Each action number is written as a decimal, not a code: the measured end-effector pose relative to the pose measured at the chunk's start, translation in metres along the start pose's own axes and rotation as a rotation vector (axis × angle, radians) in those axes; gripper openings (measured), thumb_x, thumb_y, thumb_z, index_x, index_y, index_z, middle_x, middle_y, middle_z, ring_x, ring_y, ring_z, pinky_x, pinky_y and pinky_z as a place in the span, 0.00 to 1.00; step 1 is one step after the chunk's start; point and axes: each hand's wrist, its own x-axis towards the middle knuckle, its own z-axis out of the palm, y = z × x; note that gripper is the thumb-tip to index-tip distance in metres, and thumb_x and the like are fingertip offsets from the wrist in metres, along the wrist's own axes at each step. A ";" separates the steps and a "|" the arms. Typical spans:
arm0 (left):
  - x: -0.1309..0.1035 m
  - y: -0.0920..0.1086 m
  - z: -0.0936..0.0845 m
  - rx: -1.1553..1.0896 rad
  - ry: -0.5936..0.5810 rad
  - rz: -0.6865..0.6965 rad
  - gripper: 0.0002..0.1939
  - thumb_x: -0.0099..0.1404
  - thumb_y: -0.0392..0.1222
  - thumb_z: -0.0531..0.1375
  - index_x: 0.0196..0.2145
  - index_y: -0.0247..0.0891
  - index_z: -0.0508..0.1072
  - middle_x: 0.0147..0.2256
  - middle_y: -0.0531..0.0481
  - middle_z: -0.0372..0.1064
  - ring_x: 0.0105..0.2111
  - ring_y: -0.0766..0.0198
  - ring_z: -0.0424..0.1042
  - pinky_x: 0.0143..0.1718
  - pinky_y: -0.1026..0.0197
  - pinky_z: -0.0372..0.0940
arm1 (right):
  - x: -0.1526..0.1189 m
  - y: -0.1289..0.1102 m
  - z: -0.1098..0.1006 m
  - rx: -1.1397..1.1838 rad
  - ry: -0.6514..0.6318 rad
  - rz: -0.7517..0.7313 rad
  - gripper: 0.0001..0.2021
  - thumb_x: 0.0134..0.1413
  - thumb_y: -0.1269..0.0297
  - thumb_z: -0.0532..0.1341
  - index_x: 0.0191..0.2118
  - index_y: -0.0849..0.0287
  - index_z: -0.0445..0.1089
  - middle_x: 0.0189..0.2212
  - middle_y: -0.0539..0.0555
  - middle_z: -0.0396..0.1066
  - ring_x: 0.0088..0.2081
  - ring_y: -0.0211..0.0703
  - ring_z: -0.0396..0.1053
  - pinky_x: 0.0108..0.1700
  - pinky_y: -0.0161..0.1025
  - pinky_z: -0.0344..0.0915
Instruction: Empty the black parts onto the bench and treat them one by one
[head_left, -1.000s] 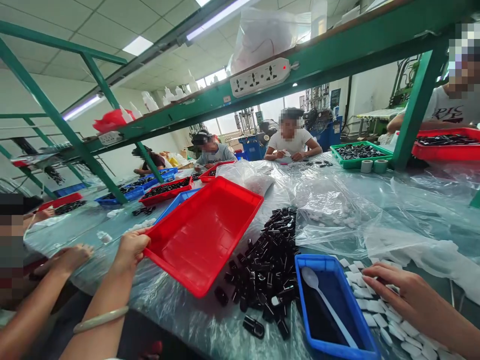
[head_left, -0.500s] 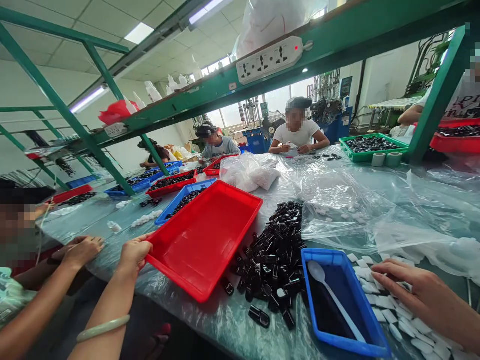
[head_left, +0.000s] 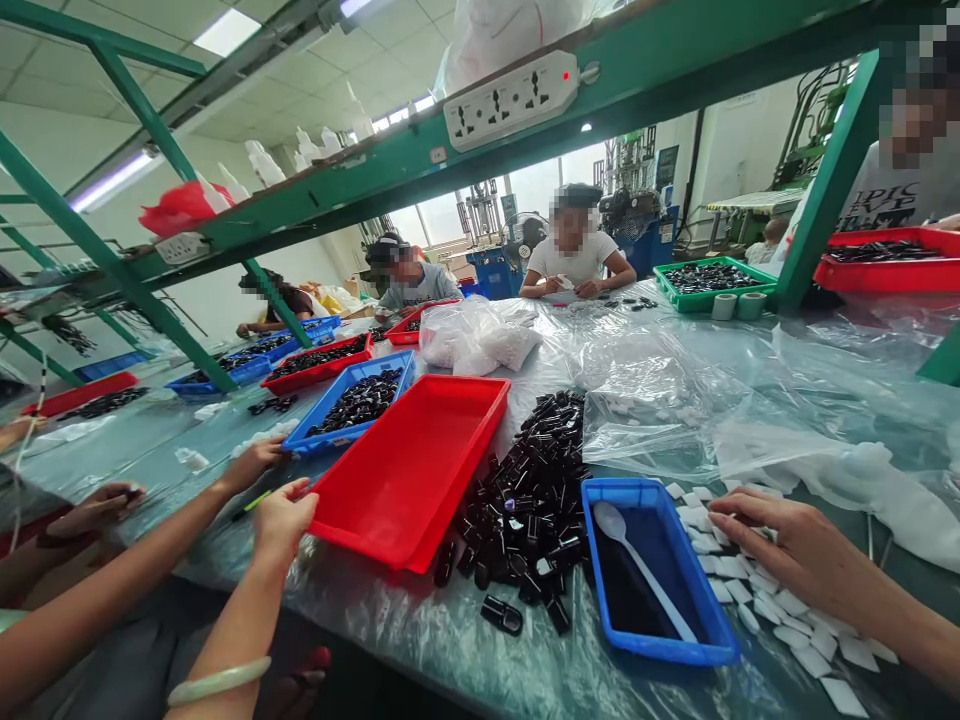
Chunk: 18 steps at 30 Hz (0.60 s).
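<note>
Red tray (head_left: 409, 470), long axis running away from the wearer, left hand (head_left: 281, 520) fingers gripping its near corner

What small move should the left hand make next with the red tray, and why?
Probably let go of it. The left hand grips the near corner of the empty red tray, which looks flat on the table beside the black parts, while the right hand rests on white pieces.

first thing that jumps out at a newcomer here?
Probably the bright red tray at centre, its near corner held by the left hand. Right beside it lies a heap of small black parts, then a blue tray with a white spoon inside; the right hand rests on scattered white pieces.
</note>
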 end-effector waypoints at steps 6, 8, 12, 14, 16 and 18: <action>-0.102 0.039 -0.015 -0.093 0.004 0.547 0.09 0.60 0.36 0.57 0.36 0.40 0.75 0.43 0.48 0.74 0.42 0.57 0.73 0.45 0.59 0.67 | 0.001 0.002 -0.001 -0.028 0.027 -0.018 0.18 0.61 0.52 0.50 0.39 0.58 0.72 0.36 0.58 0.73 0.31 0.46 0.70 0.29 0.40 0.65; -0.145 0.047 -0.015 -0.172 -0.351 0.906 0.09 0.61 0.33 0.57 0.36 0.43 0.75 0.37 0.50 0.76 0.37 0.62 0.75 0.38 0.64 0.70 | 0.001 0.003 -0.001 -0.024 0.045 -0.014 0.18 0.60 0.51 0.50 0.39 0.58 0.72 0.36 0.57 0.73 0.30 0.45 0.70 0.27 0.39 0.65; -0.198 0.049 -0.004 -0.072 -0.867 1.145 0.17 0.61 0.25 0.49 0.41 0.39 0.71 0.40 0.44 0.72 0.38 0.60 0.72 0.37 0.60 0.71 | 0.001 0.000 -0.004 -0.014 0.062 -0.022 0.18 0.59 0.51 0.51 0.38 0.59 0.71 0.35 0.57 0.72 0.30 0.45 0.69 0.26 0.39 0.64; -0.205 0.045 0.004 0.071 -0.877 1.144 0.18 0.58 0.24 0.49 0.41 0.36 0.71 0.41 0.41 0.71 0.39 0.56 0.70 0.38 0.55 0.71 | 0.001 -0.003 -0.006 0.003 0.061 -0.023 0.18 0.59 0.52 0.51 0.38 0.59 0.71 0.34 0.58 0.72 0.30 0.45 0.69 0.25 0.38 0.64; -0.205 0.040 0.011 0.155 -0.839 1.144 0.18 0.59 0.25 0.48 0.42 0.34 0.71 0.42 0.39 0.70 0.41 0.53 0.70 0.39 0.52 0.72 | 0.001 -0.004 -0.006 0.021 0.066 -0.023 0.18 0.60 0.52 0.51 0.37 0.60 0.71 0.34 0.58 0.73 0.28 0.44 0.69 0.24 0.38 0.64; -0.203 0.036 0.016 0.153 -0.807 1.148 0.16 0.62 0.27 0.48 0.42 0.35 0.70 0.40 0.39 0.70 0.39 0.54 0.70 0.37 0.53 0.72 | 0.001 -0.004 -0.006 0.033 0.081 -0.021 0.17 0.60 0.52 0.52 0.37 0.59 0.71 0.34 0.58 0.73 0.28 0.44 0.69 0.23 0.38 0.64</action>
